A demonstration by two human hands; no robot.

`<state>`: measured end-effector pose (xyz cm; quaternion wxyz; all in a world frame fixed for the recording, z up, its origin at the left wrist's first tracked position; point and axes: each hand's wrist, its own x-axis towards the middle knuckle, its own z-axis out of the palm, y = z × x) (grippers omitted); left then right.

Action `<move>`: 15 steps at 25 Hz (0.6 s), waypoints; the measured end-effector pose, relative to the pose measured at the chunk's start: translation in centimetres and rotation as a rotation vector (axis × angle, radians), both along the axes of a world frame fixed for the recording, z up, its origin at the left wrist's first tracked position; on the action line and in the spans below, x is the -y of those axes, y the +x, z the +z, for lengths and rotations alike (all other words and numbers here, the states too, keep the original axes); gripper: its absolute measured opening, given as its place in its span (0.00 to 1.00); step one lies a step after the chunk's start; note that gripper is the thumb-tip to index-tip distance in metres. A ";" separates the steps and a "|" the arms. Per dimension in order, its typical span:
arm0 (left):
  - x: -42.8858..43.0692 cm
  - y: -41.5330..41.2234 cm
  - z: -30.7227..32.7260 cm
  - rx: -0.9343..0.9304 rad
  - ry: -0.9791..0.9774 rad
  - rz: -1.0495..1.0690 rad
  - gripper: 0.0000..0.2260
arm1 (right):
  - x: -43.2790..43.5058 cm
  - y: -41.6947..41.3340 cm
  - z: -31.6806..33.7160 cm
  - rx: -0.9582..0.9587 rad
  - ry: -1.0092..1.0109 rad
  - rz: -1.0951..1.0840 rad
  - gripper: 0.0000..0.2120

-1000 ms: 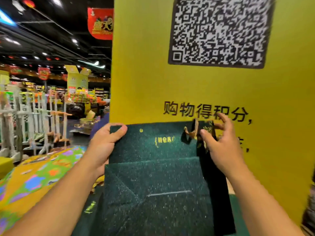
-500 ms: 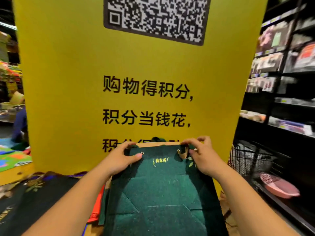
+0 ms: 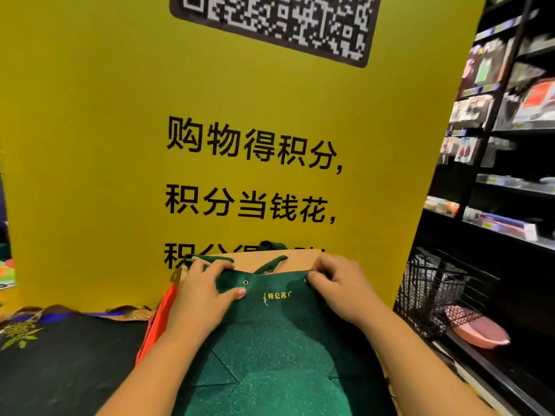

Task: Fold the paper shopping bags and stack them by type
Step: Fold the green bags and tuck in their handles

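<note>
Green bag (image 3: 270, 340) lies flat in front of the yellow sign (image 3: 120, 145), over a brown bag (image 3: 300, 259). Left hand (image 3: 201, 292) grips its top-left edge, thumb on the face. Right hand (image 3: 339, 286) pinches the top-right corner, fingers (image 3: 327, 262) curled. Black bag (image 3: 60, 355) lies to the left.

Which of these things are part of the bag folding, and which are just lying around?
In the job: green bag, held at its top edge by left hand and right hand; black bag.
Lying about: yellow sign, wire basket, store shelves.
</note>
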<state>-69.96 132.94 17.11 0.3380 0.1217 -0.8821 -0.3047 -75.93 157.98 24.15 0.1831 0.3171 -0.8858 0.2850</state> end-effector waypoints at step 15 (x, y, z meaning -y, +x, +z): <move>2.1 -0.2 0.6 0.120 -0.074 0.148 0.23 | -0.6 2.6 8.8 0.398 -0.394 0.129 0.08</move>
